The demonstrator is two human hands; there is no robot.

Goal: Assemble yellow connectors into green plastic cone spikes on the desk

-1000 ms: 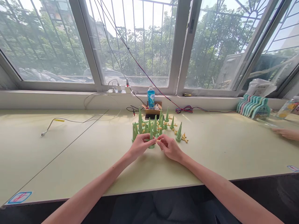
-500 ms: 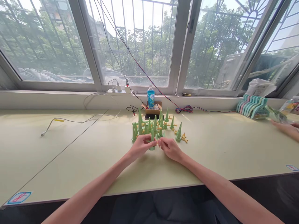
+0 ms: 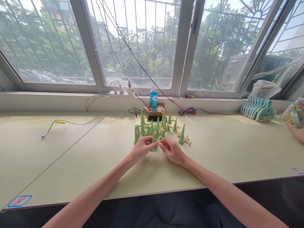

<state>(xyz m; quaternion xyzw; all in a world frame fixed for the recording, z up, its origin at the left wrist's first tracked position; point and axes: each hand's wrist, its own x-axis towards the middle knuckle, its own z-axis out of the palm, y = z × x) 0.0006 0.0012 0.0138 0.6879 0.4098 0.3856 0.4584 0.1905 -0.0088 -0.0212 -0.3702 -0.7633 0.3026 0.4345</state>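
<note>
Held green cone (image 3: 153, 138) point-up in left hand (image 3: 142, 148), thumb on near side, about halfway between front and back edges of bench (image 3: 213, 161). Could not tell whether touching bench top or just above it. Pinched small yellow piece (image 3: 160, 143) in fingertips of right hand (image 3: 173, 150), close against right side of cone. Could not tell whether seated in cone or only touching.

Saw cluster of other green cones (image 3: 157, 126) just beyond both hands, toward back edge, mostly upright. Found yellow branched pieces (image 3: 187, 140) among them, plus loose ones at right side of cluster, beside two cones.

Further back, saw dark flat object (image 3: 154, 119) in front of open cardboard box (image 3: 154, 113) near back edge, with blue bottle (image 3: 153, 99) upright at box. Noted bundled red-black cable (image 3: 187, 111) along back edge, right of box. Left of cluster, saw pale cable (image 3: 71, 123) lying across bench seam.

Far right near back edge, saw row of teal and pink hangers (image 3: 257, 108). Past them, spotted co-worker's hand (image 3: 295, 130) on greenish item, too cut off to identify. Noted stickers (image 3: 20, 201) by front left corner and at front edge, far right.
</note>
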